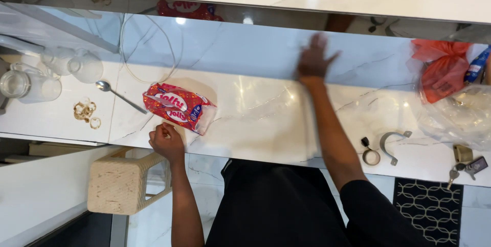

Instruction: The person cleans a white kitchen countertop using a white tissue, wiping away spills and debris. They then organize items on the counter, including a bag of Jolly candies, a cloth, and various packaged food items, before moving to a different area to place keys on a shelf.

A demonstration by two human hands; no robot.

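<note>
Left hand (166, 142) is curled into a loose fist at the near edge of the white marble counter (255, 119), touching the corner of a red-and-white bread bag (179, 108) that lies flat there; a real grip cannot be told. Right hand (313, 57) is blurred, fingers spread open, nothing held, far back on the counter. A spoon (120, 95) lies left of the bag.

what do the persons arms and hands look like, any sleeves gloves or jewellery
Both arms are bare from the wrist up past the elbow. The right arm runs into a short black sleeve at the shoulder, part of the black top worn. The left hand and the right hand wear no gloves. No watch, bracelet or ring shows, though the right hand is blurred, so small details on its fingers cannot be made out.
</note>
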